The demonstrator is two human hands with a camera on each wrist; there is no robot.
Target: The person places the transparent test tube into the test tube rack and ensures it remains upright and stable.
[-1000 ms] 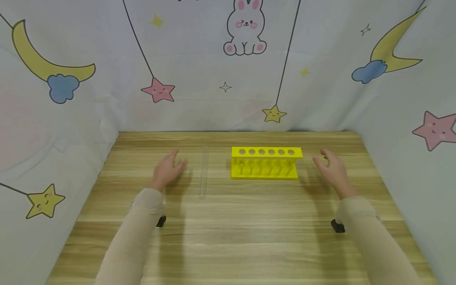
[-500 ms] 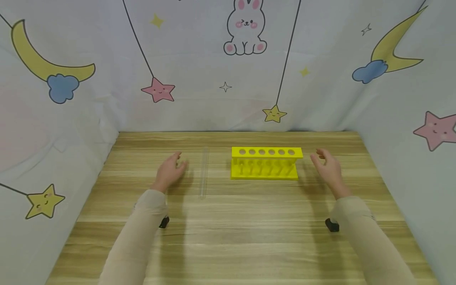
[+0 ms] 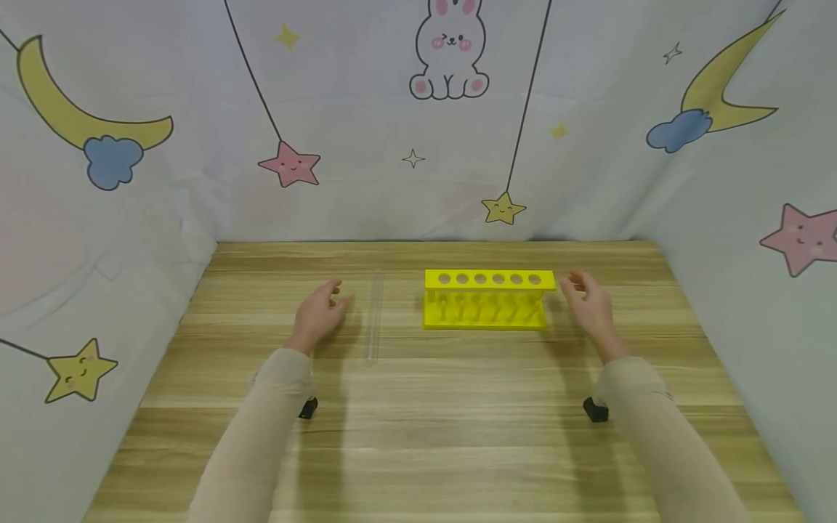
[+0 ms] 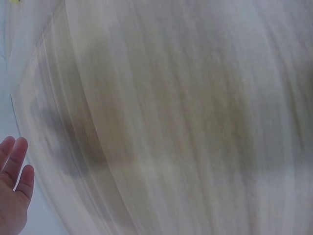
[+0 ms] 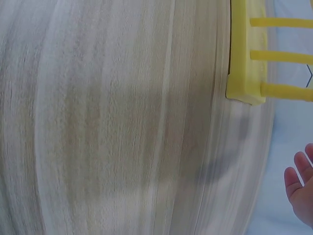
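Note:
A clear glass-like tube (image 3: 373,319) lies on the wooden table, its long side running away from me. Just left of it hovers my left hand (image 3: 317,314), fingers loosely bent and holding nothing. Right of the tube stands a yellow test tube rack (image 3: 490,280) with a row of round holes on top and pegs below. My right hand (image 3: 590,309) is beside the rack's right end, relaxed, with nothing in it. The right wrist view shows the rack's yellow base (image 5: 239,73) near the fingertips (image 5: 292,180); in the left wrist view only some fingers (image 4: 16,156) show.
The wooden tabletop (image 3: 445,436) spreads in front of both hands. A white curtain (image 3: 366,203) with printed moons, stars and a rabbit hangs behind the table and along both sides. A small black device (image 3: 596,409) sits under the right wrist.
Both hands have moved inward: the left hand rightward toward the tube, the right hand leftward toward the rack. Tube and rack have stayed in place.

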